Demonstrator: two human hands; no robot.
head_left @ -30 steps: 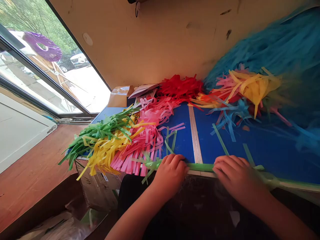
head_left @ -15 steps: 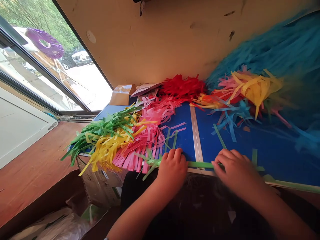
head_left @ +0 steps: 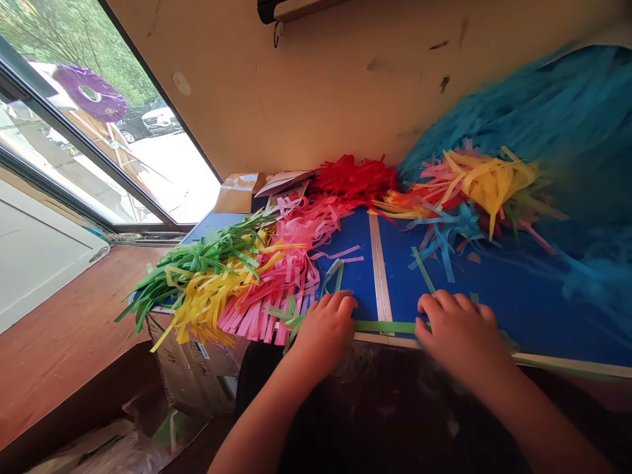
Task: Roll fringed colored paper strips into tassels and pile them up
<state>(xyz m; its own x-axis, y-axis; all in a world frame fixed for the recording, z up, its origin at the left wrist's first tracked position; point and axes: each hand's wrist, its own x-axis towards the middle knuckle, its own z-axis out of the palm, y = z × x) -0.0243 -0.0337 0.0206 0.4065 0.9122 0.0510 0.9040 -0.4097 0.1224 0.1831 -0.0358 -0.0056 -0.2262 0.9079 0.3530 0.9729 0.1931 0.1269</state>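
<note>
Left hand (head_left: 323,326): palm down at the lower centre, fingers slightly curled and close together, resting at one end of the green paper strip.
Right hand (head_left: 457,336): palm down, blurred, fingers slightly spread, tips at the strip's other end; any pinch cannot be told.
Green paper strip (head_left: 385,326): thin, flat, lying between the hands, its long axis running left to right along the near edge of the blue tabletop (head_left: 345,276).
Nearby: pink paper fringe (head_left: 266,309) just left of the left hand; metal seam (head_left: 379,276) crossing the strip's far side.
</note>
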